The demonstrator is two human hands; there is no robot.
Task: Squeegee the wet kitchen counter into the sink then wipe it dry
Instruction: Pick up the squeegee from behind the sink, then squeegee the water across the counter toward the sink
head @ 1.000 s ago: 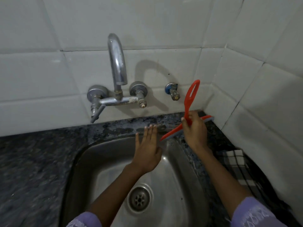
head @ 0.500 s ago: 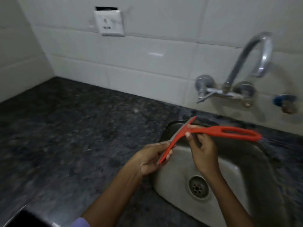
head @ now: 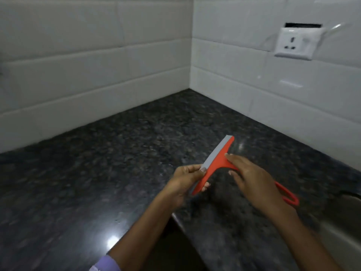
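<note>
A red squeegee with a grey rubber blade hangs a little above the dark speckled granite counter. My left hand pinches the near end of its blade. My right hand lies over the handle just behind the blade, fingers loosely wrapped, and the handle's red loop sticks out behind it toward the right. The steel sink shows only as a sliver at the right edge. No cloth is in sight.
White tiled walls meet in a corner behind the counter. A white wall socket sits high on the right wall. The counter's front edge cuts in near my left forearm, with a dark gap below it.
The view has swung left, from the tap and sink to the counter corner. Both hands carried the squeegee left off the sink and over the granite; my left hand now grips the blade end.
</note>
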